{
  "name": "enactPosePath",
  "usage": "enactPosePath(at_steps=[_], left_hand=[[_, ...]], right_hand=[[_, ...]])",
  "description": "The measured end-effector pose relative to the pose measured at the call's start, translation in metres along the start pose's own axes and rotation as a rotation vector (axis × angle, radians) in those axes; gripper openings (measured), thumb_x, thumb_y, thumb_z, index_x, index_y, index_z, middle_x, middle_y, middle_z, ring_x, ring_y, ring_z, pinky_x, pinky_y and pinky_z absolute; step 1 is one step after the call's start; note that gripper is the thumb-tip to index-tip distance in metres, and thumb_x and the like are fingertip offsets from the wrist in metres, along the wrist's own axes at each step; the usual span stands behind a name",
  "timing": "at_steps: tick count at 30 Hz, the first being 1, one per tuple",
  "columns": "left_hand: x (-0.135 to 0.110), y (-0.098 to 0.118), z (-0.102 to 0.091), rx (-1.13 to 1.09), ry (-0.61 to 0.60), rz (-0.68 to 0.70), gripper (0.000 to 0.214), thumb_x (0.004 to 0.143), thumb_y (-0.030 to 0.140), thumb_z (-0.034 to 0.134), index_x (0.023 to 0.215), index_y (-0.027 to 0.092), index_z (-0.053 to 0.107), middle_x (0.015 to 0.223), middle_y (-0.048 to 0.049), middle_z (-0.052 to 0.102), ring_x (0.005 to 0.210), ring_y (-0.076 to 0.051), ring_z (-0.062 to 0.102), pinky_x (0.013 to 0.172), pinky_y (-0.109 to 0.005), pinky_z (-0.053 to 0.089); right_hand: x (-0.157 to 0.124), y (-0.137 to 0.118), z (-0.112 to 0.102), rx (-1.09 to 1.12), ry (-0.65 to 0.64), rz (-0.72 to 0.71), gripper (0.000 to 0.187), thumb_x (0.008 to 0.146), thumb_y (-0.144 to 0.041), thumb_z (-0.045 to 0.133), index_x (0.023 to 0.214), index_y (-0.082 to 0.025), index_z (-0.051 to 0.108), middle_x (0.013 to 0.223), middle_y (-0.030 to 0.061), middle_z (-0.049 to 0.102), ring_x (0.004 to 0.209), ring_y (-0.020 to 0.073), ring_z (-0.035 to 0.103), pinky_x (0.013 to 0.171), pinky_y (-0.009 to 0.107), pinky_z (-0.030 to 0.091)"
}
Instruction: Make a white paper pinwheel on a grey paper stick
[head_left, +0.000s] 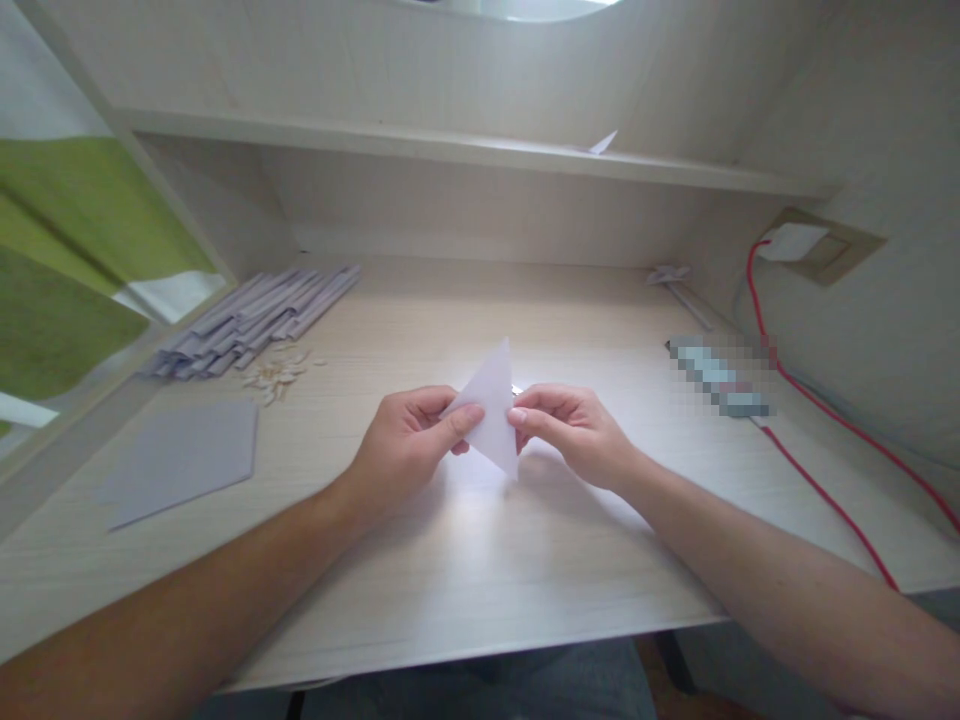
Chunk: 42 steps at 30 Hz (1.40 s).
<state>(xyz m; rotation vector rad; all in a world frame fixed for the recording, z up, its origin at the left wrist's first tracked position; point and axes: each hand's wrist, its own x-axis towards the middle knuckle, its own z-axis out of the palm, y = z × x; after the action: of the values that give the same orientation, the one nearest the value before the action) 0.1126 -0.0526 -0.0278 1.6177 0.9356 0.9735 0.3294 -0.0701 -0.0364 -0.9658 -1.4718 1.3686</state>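
A small piece of white paper (493, 405), folded to a triangular shape, is held up just above the middle of the light wooden desk (480, 560). My left hand (409, 440) pinches its left edge between thumb and fingers. My right hand (577, 432) pinches its right edge the same way. Both hands are closed on the paper, close together.
A pile of rolled paper sticks (251, 318) lies at the back left, with small paper scraps (277, 374) beside it. A flat grey sheet (184, 455) rests at the left. A red cable (825, 500) runs along the right side from a wall socket (821, 245). A shelf (465, 150) spans above.
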Motion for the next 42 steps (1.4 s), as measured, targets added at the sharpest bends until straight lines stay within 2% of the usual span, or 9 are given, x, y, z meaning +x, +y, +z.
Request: enactPosePath(at_steps=[5, 11, 17, 21, 25, 29, 38, 42], left_hand=[[-0.001, -0.003, 0.001, -0.019, -0.069, -0.020, 0.032, 0.090, 0.037, 0.068, 0.067, 0.016, 0.067, 0.064, 0.0018, 0.060, 0.063, -0.012, 0.052, 0.059, -0.024, 0.037], [0.000, -0.003, 0.002, -0.047, -0.160, -0.025, 0.030, 0.091, 0.034, 0.067, 0.068, 0.015, 0.070, 0.061, 0.0026, 0.056, 0.061, -0.011, 0.049, 0.058, -0.024, 0.035], [-0.001, -0.008, 0.001, -0.056, -0.241, -0.084, 0.028, 0.092, 0.037, 0.067, 0.081, 0.013, 0.075, 0.068, 0.0005, 0.061, 0.064, -0.011, 0.051, 0.061, -0.024, 0.038], [0.000, -0.007, 0.002, -0.113, -0.287, -0.110, 0.026, 0.091, 0.035, 0.068, 0.077, 0.013, 0.073, 0.066, 0.0016, 0.058, 0.062, -0.009, 0.049, 0.059, -0.023, 0.036], [0.000, -0.007, 0.002, -0.137, -0.301, -0.121, 0.027, 0.090, 0.035, 0.069, 0.076, 0.013, 0.072, 0.066, 0.0020, 0.056, 0.061, -0.009, 0.048, 0.058, -0.022, 0.034], [0.002, -0.011, 0.001, -0.118, -0.309, -0.133, 0.030, 0.090, 0.038, 0.068, 0.074, 0.012, 0.070, 0.065, 0.0022, 0.054, 0.060, -0.009, 0.046, 0.057, -0.022, 0.033], [0.003, -0.008, -0.001, -0.111, -0.321, -0.111, 0.031, 0.088, 0.037, 0.070, 0.069, 0.012, 0.066, 0.062, 0.0028, 0.050, 0.058, -0.009, 0.044, 0.056, -0.022, 0.031], [0.004, -0.008, -0.001, -0.127, -0.301, -0.112, 0.031, 0.086, 0.037, 0.071, 0.067, 0.013, 0.066, 0.062, 0.0028, 0.050, 0.058, -0.009, 0.045, 0.055, -0.022, 0.031]], right_hand=[[0.000, 0.000, -0.002, -0.028, 0.038, -0.059, 0.024, 0.083, -0.040, 0.080, 0.073, -0.018, 0.078, 0.069, 0.0035, 0.072, 0.065, 0.0165, 0.066, 0.064, 0.030, 0.054], [0.001, -0.004, -0.004, 0.048, 0.066, -0.030, 0.017, 0.081, -0.035, 0.081, 0.084, -0.018, 0.079, 0.075, 0.0033, 0.075, 0.066, 0.0161, 0.069, 0.064, 0.029, 0.056], [0.001, -0.004, -0.003, 0.030, 0.124, -0.086, 0.011, 0.079, -0.024, 0.078, 0.070, -0.017, 0.077, 0.064, 0.0011, 0.071, 0.060, 0.0132, 0.065, 0.059, 0.026, 0.053], [0.002, -0.006, -0.002, 0.023, 0.155, -0.108, 0.017, 0.082, -0.026, 0.077, 0.067, -0.018, 0.075, 0.061, 0.0003, 0.069, 0.057, 0.0122, 0.062, 0.057, 0.025, 0.050], [0.003, -0.006, -0.004, -0.018, 0.176, -0.084, 0.021, 0.082, -0.030, 0.078, 0.065, -0.017, 0.074, 0.061, 0.0017, 0.070, 0.058, 0.0126, 0.061, 0.057, 0.026, 0.047], [0.004, -0.004, -0.007, -0.018, 0.144, -0.038, 0.024, 0.086, -0.036, 0.074, 0.072, -0.017, 0.076, 0.063, 0.0029, 0.071, 0.060, 0.0142, 0.065, 0.060, 0.027, 0.048], [0.004, 0.001, -0.010, 0.042, 0.161, -0.019, 0.024, 0.086, -0.032, 0.070, 0.069, -0.016, 0.075, 0.060, 0.0025, 0.071, 0.057, 0.0150, 0.066, 0.060, 0.028, 0.045], [0.003, -0.001, -0.008, 0.060, 0.173, -0.033, 0.024, 0.084, -0.032, 0.072, 0.067, -0.015, 0.075, 0.061, 0.0035, 0.071, 0.056, 0.0157, 0.066, 0.060, 0.028, 0.048]])
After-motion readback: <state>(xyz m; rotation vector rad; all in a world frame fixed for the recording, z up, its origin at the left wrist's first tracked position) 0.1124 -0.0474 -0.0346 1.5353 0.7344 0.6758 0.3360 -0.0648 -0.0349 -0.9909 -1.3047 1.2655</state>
